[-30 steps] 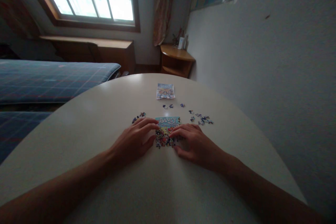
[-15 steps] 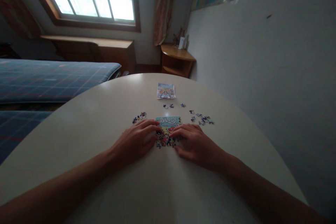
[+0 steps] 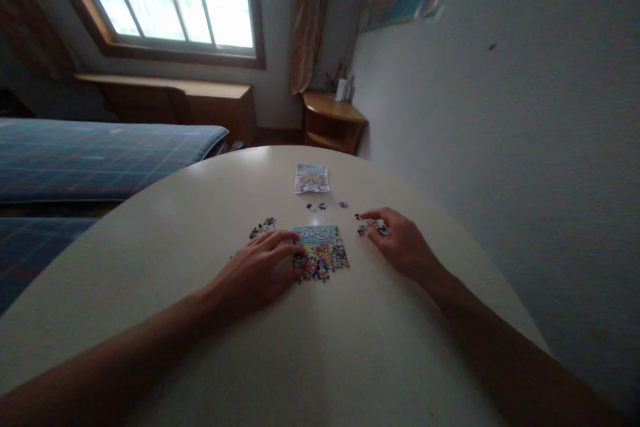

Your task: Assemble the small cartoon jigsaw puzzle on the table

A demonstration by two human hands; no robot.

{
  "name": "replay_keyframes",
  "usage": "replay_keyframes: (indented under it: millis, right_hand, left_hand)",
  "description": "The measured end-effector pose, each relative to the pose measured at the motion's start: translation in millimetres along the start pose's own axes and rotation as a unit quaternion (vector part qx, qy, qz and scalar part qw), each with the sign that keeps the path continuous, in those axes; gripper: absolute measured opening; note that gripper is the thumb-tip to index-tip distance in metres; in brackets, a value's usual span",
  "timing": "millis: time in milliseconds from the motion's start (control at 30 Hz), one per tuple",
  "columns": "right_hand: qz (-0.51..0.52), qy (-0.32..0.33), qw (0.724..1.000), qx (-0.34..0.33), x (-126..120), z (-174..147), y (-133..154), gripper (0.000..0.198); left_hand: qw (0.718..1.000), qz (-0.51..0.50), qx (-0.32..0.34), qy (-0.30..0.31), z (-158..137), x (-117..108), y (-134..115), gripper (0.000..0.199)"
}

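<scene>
A partly joined jigsaw puzzle with a light blue top strip and a crowded, colourful picture lies flat on the table. Its lower edge is ragged. My left hand rests at the puzzle's left side, fingers stretched over that edge. To the right of the puzzle, my right hand hovers over loose puzzle pieces, thumb and forefinger apart; part of the pile is hidden beneath it. More loose pieces lie just beyond my left hand. A few single pieces sit behind the puzzle.
On the round white table, a small picture packet lies toward the far edge. A wall runs along the right. A mattress stands at the left, and a corner shelf is behind the table.
My right hand has left the puzzle's right edge and moved right to the loose pieces, uncovering the puzzle's right side. My left hand stays at the left edge. The view has shifted slightly.
</scene>
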State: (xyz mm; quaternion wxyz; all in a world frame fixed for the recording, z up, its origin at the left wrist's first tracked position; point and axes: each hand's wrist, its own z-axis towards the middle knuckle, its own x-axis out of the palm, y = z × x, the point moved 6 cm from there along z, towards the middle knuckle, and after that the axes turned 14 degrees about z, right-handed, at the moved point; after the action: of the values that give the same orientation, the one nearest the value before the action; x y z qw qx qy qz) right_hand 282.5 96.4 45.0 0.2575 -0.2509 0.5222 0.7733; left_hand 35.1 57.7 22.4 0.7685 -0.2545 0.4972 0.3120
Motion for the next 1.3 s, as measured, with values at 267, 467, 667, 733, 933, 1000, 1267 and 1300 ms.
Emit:
replay_keyframes:
  millis: [267, 467, 667, 733, 933, 1000, 1267, 1300]
  right_hand:
    - [-0.030, -0.097, 0.992, 0.077, -15, 16, -57, 0.030]
    - [-0.013, -0.093, 0.990, 0.107, -15, 20, -71, 0.028]
    - [-0.007, -0.032, 0.994, 0.108, -19, 19, -66, 0.019]
    - [-0.012, -0.015, 0.996, 0.082, -17, 17, -56, 0.018]
    - [-0.083, 0.037, 0.995, -0.034, -2, 9, -22, 0.015]
    - [-0.088, 0.051, 0.994, -0.041, 0, 7, -16, 0.012]
    - [-0.125, 0.158, 0.976, -0.077, 12, -11, 18, 0.009]
    - [-0.127, 0.162, 0.976, -0.073, 12, -13, 20, 0.011]
  left_hand:
    - [1.000, 0.003, 0.002, 0.007, 0, -1, 1, 0.028]
    - [1.000, 0.017, -0.004, 0.001, -1, 2, 4, 0.026]
    - [0.999, 0.028, -0.045, -0.007, -2, 2, 10, 0.023]
    - [0.999, 0.024, -0.030, -0.007, -2, 2, 9, 0.024]
    - [0.999, -0.003, 0.042, -0.001, -1, 1, 0, 0.034]
    - [0.999, -0.006, 0.049, 0.012, -2, 2, -2, 0.036]
    - [0.999, -0.004, 0.045, 0.018, -2, 5, -2, 0.030]
    - [0.999, -0.004, 0.044, 0.017, -2, 5, -2, 0.029]
